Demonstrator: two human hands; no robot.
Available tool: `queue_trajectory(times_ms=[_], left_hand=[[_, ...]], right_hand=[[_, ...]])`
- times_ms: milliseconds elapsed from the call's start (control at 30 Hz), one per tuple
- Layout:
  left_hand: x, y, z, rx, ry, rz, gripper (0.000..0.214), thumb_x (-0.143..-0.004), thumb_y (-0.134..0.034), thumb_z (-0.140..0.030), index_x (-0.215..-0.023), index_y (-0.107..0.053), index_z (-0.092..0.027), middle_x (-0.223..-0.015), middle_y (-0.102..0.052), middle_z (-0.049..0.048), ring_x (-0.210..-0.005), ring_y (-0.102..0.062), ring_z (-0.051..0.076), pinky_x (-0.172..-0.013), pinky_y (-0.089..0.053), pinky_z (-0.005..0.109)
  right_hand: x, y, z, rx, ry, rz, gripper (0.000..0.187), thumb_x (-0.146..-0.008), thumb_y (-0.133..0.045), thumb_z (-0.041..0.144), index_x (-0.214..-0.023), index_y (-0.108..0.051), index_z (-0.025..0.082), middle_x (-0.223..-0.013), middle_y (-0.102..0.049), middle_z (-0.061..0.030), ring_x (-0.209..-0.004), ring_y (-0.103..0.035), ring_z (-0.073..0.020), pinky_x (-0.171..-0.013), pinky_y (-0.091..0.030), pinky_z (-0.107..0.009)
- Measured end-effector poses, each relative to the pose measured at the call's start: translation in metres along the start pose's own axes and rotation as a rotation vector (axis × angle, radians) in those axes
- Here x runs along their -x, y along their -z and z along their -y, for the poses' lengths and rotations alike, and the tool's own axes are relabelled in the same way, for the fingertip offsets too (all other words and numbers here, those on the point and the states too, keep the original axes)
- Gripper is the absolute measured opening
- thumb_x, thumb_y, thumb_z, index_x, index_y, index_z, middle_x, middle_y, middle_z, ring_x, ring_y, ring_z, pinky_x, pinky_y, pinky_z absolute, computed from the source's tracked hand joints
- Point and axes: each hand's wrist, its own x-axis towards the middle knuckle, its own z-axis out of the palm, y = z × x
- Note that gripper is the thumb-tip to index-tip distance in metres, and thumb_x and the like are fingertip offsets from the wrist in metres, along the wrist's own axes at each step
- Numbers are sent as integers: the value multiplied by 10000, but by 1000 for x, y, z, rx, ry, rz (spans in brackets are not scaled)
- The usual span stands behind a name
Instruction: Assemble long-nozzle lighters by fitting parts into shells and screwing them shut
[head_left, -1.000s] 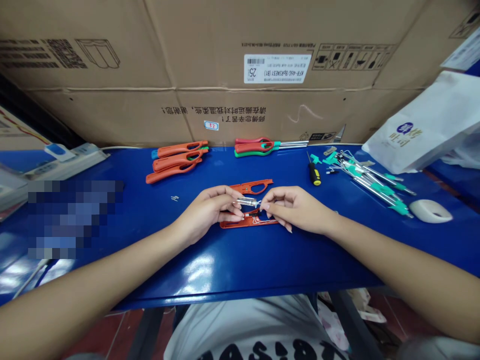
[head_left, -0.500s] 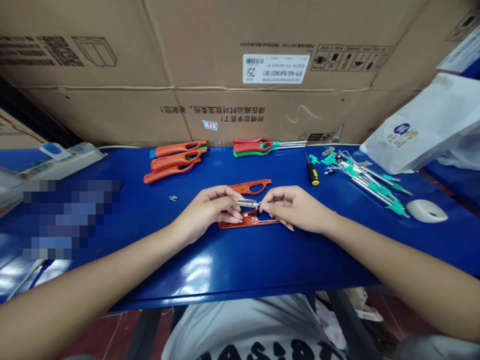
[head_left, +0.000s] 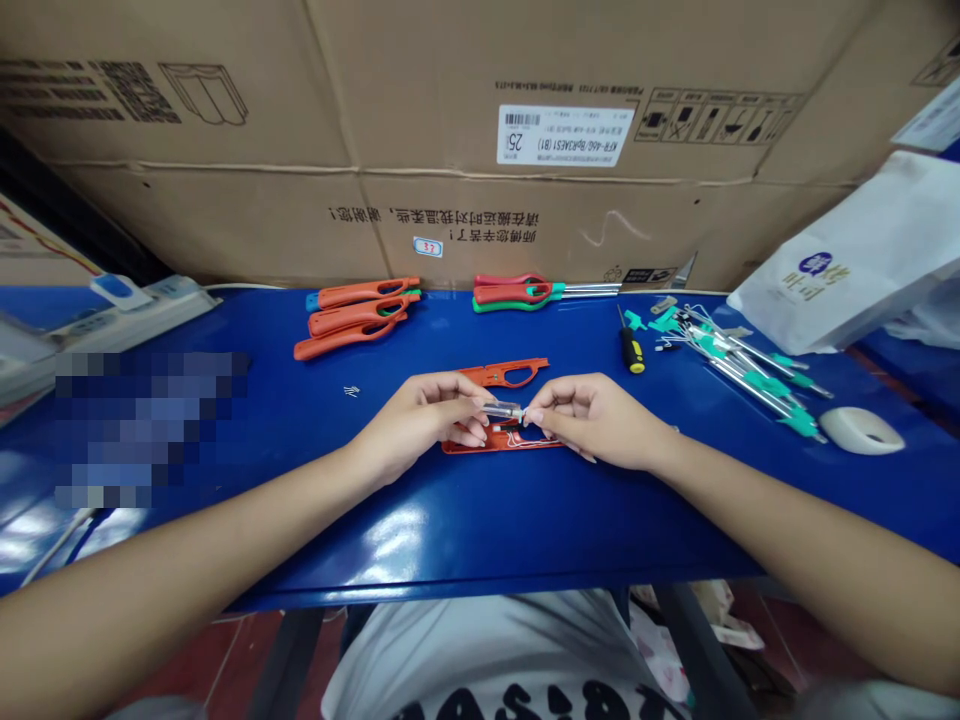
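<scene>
My left hand [head_left: 431,415] pinches a small clear lighter fuel tank [head_left: 502,409] between thumb and fingertips, holding it level above the table. The closed fingertips of my right hand [head_left: 592,418] meet at the tank's right end, on a thin white tube or wire; the fingers partly hide it. Just below both hands lies an orange lighter handle half [head_left: 469,446], with a black part and white wires inside. Behind the hands rests the other orange handle half [head_left: 517,374], which has a finger loop and is partly covered by my left hand.
Several orange lighter handles [head_left: 360,319] lie back left, near small screws [head_left: 351,391]. Red and green lighters [head_left: 517,292] sit by the cardboard box [head_left: 420,120]. To the right are a screwdriver [head_left: 631,350], metal lighter tubes [head_left: 757,380], a white oval object [head_left: 862,430] and a paper bag [head_left: 847,250].
The whole view has shifted slightly. Both hands keep their hold on the clear tank and its right end, with the tank tipped a little differently. The lighter parts on the table have not moved.
</scene>
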Motion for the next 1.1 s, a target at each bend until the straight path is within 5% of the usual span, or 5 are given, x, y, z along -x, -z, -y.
queue_trajectory(times_ms=[333, 500, 733, 1100], left_hand=[[-2, 1, -2, -18, 21, 31, 134, -751, -756, -144, -882, -749, -116, -681, -726, 51, -561, -670, 120, -572, -581, 209], [-1, 0, -1, -207, -34, 96, 158, -752, -832, -237, -868, -792, -137, -571, -672, 15, -493, -611, 103, -487, -515, 179], [-1, 0, 1, -252, -60, 51, 144, -807, -812, -273, -813, -785, -131, -558, -678, 23, -480, -619, 97, -470, -473, 156], [1, 0, 6, -246, -95, 57, 228, -740, -870, -335, -883, -829, -163, -618, -709, 33, -514, -609, 113, -517, -527, 202]], right_hand=[[-1, 1, 0, -60, 5, 9, 486, -706, -802, 613, -813, -648, 164, -553, -544, 65, -388, -395, -44, -373, -280, -205], [-2, -2, 1, -76, 59, 1, 395, -719, -818, 523, -803, -696, 157, -714, -628, 10, -605, -523, -79, -544, -407, -220], [-2, 0, -3, -86, 39, -11, 422, -728, -805, 551, -841, -693, 160, -690, -625, 22, -498, -404, -49, -458, -294, -214], [-4, -1, -2, -90, 38, -20, 405, -681, -841, 521, -807, -729, 153, -743, -681, -11, -685, -591, -114, -657, -460, -254]])
